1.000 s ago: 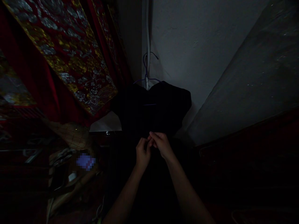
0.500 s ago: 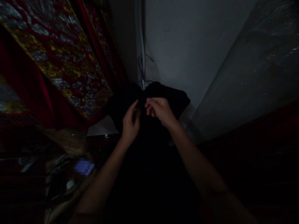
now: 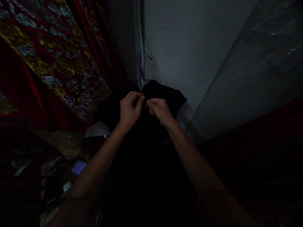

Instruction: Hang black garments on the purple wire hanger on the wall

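Note:
A black garment (image 3: 165, 94) hangs from a thin purple wire hanger (image 3: 140, 67) against the wall. Just under its neckline, my left hand (image 3: 130, 108) pinches the front of the cloth between thumb and forefinger. My right hand (image 3: 159, 110) is closed right beside it, thumb against curled fingers, also on the cloth. The fingertips of both hands almost meet. Any small fastening between them is too dark to make out.
Red cloth with gold and silver embroidery (image 3: 63, 66) hangs at the left. A pale cable (image 3: 139, 28) runs down the wall behind the hanger. At lower left lies a lit phone (image 3: 78, 167) among dim items. Clear plastic sheeting (image 3: 248, 72) covers the right side.
My left hand has moved up to the neckline and closed its thumb and forefinger on the cloth. My right hand stays closed close by. The view has shifted slightly.

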The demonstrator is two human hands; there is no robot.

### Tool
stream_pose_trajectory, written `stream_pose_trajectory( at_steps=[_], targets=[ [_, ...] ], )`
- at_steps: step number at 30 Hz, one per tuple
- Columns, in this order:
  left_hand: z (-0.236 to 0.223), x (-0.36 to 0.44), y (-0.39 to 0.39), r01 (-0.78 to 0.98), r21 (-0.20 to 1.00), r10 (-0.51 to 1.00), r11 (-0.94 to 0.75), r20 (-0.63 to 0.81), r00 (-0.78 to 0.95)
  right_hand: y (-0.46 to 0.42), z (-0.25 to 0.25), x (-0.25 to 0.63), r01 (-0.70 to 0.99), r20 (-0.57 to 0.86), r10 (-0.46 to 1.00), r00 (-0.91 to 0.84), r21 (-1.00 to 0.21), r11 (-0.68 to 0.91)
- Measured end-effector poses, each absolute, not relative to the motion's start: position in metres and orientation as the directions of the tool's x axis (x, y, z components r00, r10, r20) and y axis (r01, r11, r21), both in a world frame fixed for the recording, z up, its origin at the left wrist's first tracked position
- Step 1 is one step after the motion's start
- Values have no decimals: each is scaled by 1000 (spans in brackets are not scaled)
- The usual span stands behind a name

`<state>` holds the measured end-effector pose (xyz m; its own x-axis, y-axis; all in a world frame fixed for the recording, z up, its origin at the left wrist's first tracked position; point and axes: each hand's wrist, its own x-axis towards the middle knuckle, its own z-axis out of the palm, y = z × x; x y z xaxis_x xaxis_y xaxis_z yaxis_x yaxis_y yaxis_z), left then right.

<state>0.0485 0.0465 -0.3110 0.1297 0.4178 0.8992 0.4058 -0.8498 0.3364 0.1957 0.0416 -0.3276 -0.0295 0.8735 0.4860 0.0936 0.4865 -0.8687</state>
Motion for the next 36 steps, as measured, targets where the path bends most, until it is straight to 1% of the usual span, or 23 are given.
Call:
stream_pose_trajectory(
  at_steps=[2, 4, 6, 9, 10, 12, 14, 16, 18, 21, 24, 26, 27, 29, 31, 32, 33, 34, 35, 36],
  targets=[
    [-315, 54, 49, 366, 396, 438, -842, 898, 36, 44, -326, 193, 30, 460, 887, -47, -887, 461],
    [-315, 59, 50, 324, 434, 444, -841, 895, -45, 45, -329, 188, 0, 440, 897, -29, -898, 441],
    [-308, 60, 49, 293, 452, 435, -843, 892, -123, 43, -342, 181, 46, 402, 916, -8, -915, 402],
    [-286, 49, 45, 266, 459, 411, -848, 885, -219, 36, -368, 171, 161, 293, 956, 29, -945, 285],
    [-278, 43, 43, 261, 459, 412, -849, 885, -215, 33, -375, 169, 159, 276, 960, 45, -951, 266],
    [-267, 32, 41, 257, 461, 436, -849, 887, -152, 29, -378, 168, 88, 295, 954, 51, -953, 290],
    [-265, 25, 40, 264, 489, 488, -832, 870, -74, 26, -368, 169, 1, 348, 938, 9, -938, 348],
    [-273, 23, 40, 279, 530, 548, -801, 837, -17, 24, -350, 170, -26, 404, 914, -29, -915, 403],
    [-284, 25, 40, 295, 557, 593, -776, 804, 39, 24, -332, 171, 1, 465, 885, -21, -885, 465],
    [-297, 31, 39, 304, 551, 603, -777, 790, 109, 28, -316, 172, 93, 532, 847, 0, -843, 529],
    [-300, 38, 36, 332, 511, 577, -793, 804, 141, 34, -317, 174, 197, 594, 804, 21, -791, 579],
    [-299, 42, 36, 344, 489, 556, -801, 822, 127, 39, -327, 177, 270, 594, 803, 51, -782, 562],
    [-297, 43, 37, 337, 485, 543, -807, 834, 99, 42, -335, 179, 307, 558, 828, 50, -798, 519],
    [-292, 38, 43, 303, 482, 500, -822, 866, -19, 46, -354, 183, 366, 416, 909, 12, -848, 383],
    [-290, 21, 56, 261, 493, 451, -830, 868, -207, 46, -375, 186, 366, 270, 962, -32, -893, 263],
    [-292, 8, 63, 218, 521, 445, -826, 838, -315, 43, -384, 188, 329, 227, 973, -48, -916, 230],
    [-296, -7, 70, 148, 564, 470, -812, 783, -407, 38, -393, 188, 270, 205, 977, -57, -939, 213],
    [-304, -22, 77, 48, 622, 531, -782, 703, -473, 32, -399, 188, 202, 198, 978, -60, -958, 206],
    [-316, -37, 81, -74, 683, 624, -727, 611, -488, 25, -405, 187, 133, 194, 979, -58, -971, 201],
    [-331, -50, 82, -171, 742, 723, -649, 530, -442, 16, -409, 185, 71, 188, 981, -52, -979, 191]
  ],
)
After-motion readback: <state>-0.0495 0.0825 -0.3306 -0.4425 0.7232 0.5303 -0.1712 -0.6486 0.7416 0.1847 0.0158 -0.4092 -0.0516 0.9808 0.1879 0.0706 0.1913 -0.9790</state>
